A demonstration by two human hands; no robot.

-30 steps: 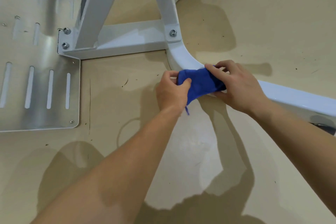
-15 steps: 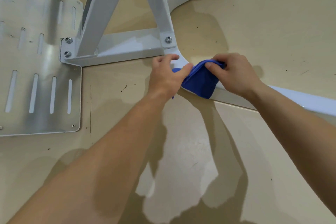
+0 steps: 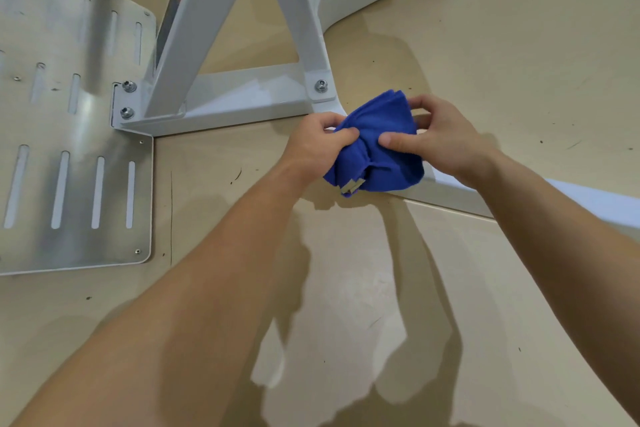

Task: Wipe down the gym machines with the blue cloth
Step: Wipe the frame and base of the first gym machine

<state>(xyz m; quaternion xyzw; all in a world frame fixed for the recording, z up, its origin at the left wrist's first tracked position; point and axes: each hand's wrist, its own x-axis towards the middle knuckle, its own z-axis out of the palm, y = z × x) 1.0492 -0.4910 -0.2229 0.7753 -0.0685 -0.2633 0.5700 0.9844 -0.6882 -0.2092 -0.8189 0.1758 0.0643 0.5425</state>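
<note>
Blue cloth [image 3: 377, 149] wadded up center frame, pinched btwn left hand [image 3: 313, 146] & right hand [image 3: 446, 140], right over the white frame [image 3: 242, 97] bend. Prob just smears w/ so little flat contact; could snag on bolt [image 3: 321, 85] too, tbh.

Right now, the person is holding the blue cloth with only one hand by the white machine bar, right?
Not quite. Both hands hold it: the left hand and the right hand each pinch the blue cloth by the white machine bar. The head view shows this.
</note>
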